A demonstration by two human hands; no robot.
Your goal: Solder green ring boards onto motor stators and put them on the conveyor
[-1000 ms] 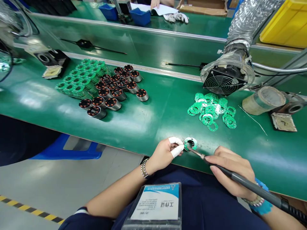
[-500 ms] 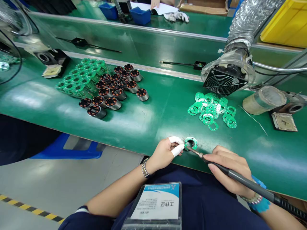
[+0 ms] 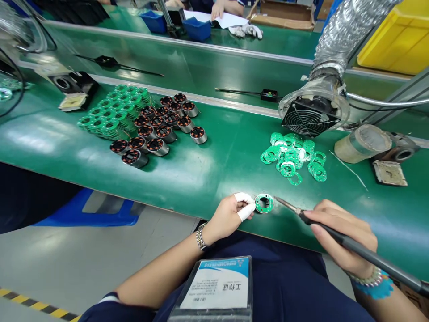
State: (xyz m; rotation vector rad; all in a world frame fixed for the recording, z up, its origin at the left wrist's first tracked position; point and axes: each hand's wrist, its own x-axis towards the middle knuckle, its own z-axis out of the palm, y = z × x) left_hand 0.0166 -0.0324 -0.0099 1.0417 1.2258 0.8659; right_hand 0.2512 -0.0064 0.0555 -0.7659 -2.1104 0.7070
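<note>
My left hand (image 3: 231,213), with white covers on thumb and forefinger, is closed on the left edge of a motor stator (image 3: 264,211) near the table's front edge. A ring-shaped green circuit board (image 3: 269,207) lies on top of the stator. My right hand (image 3: 345,237) is wrapped round the dark handle of a soldering iron (image 3: 296,210). The iron's tip points left, a short way right of the board and apart from it. Loose ring-shaped green boards (image 3: 291,154) lie in a heap beyond my hands.
Several copper-wound stators (image 3: 157,127) stand at the left beside rows of green-topped parts (image 3: 114,109). A fume fan with a foil duct (image 3: 310,116) stands behind the heap. At the right are a round tub (image 3: 362,143) and a soldering iron stand (image 3: 392,163). Another person's hand (image 3: 217,9) rests on paper across the bench.
The soldering iron's tip has left the board and moved right with my right hand. My left hand stays at the stator.
</note>
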